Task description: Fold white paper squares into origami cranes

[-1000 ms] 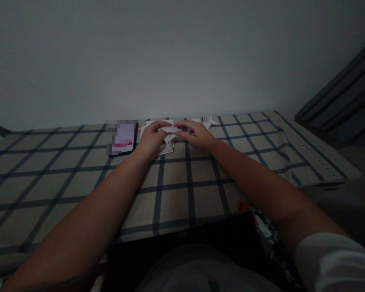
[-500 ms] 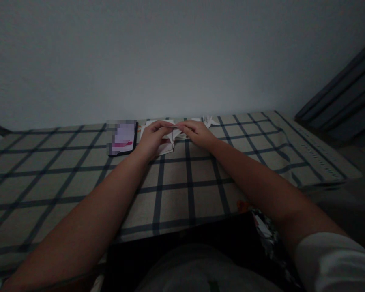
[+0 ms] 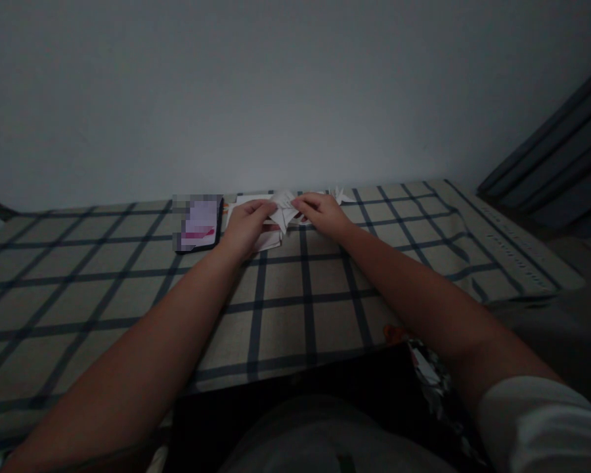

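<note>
Between my two hands is a piece of folded white paper (image 3: 284, 209), creased and pointed at its lower end. My left hand (image 3: 249, 223) pinches its left edge between thumb and fingers. On the opposite side, my right hand (image 3: 322, 213) grips the right edge with closed fingertips. Beneath and beside my left hand lie flat white paper sheets (image 3: 268, 238), partly hidden by it. A folded paper shape with pointed tips (image 3: 341, 195) rests just beyond my right hand.
A phone (image 3: 200, 223) with a lit, partly blurred screen lies left of the papers. The checked tablecloth (image 3: 280, 328) covers the table, which meets a plain wall (image 3: 295, 98) at the back. A dark curtain (image 3: 556, 144) hangs at the right.
The folded paper now shows its broad creased face between my hands, where before my fingers covered its upper part. My fingertips have moved slightly apart.
</note>
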Tool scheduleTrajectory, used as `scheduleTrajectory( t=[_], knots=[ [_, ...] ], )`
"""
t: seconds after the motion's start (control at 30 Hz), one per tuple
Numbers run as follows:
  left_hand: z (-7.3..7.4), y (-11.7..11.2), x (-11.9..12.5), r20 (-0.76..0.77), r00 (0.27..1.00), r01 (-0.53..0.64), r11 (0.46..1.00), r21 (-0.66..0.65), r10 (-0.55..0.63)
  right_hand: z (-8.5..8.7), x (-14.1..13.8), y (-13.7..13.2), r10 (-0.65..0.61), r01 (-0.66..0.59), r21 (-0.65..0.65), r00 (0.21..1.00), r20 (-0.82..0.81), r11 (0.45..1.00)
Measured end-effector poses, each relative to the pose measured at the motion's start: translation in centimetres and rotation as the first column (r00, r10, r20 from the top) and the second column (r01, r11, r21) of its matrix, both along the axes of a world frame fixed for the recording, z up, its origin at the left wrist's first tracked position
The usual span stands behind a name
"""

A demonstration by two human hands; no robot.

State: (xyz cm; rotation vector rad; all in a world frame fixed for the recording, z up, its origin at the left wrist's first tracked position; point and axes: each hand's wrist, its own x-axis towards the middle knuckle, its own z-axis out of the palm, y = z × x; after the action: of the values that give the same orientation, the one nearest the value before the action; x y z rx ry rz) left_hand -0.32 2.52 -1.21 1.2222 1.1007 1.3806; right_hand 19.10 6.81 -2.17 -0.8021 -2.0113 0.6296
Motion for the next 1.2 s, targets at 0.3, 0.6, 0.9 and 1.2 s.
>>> scheduleTrajectory(
  t=[0.3, 0.6, 0.9, 1.2],
  knots=[
    [0.1, -0.2, 0.2, -0.043, 0.998, 0.039, 0.999, 0.025, -0.038, -0.5, -0.2, 0.3, 0.034, -0.043, -0.080, 0.994, -0.108, 0.996],
    [-0.5, -0.2, -0.2, -0.277, 0.961, 0.010, 0.995, 0.095, 0.017, -0.2, -0.6, -0.1, 0.061, -0.069, -0.069, 0.992, -0.107, 0.995],
    [-0.5, -0.2, -0.7, -0.557, 0.826, 0.022, 0.983, 0.183, 0.085, 0.0, -0.5, -0.5, 0.000, 0.000, 0.021, 1.000, 0.011, 1.000],
    [-0.1, -0.4, -0.4, -0.555, 0.815, -0.033, 0.969, 0.243, 0.167, -0.8, -1.3, -0.2, 0.010, -0.033, -0.174, 0.992, -0.128, 0.984]
  ],
)
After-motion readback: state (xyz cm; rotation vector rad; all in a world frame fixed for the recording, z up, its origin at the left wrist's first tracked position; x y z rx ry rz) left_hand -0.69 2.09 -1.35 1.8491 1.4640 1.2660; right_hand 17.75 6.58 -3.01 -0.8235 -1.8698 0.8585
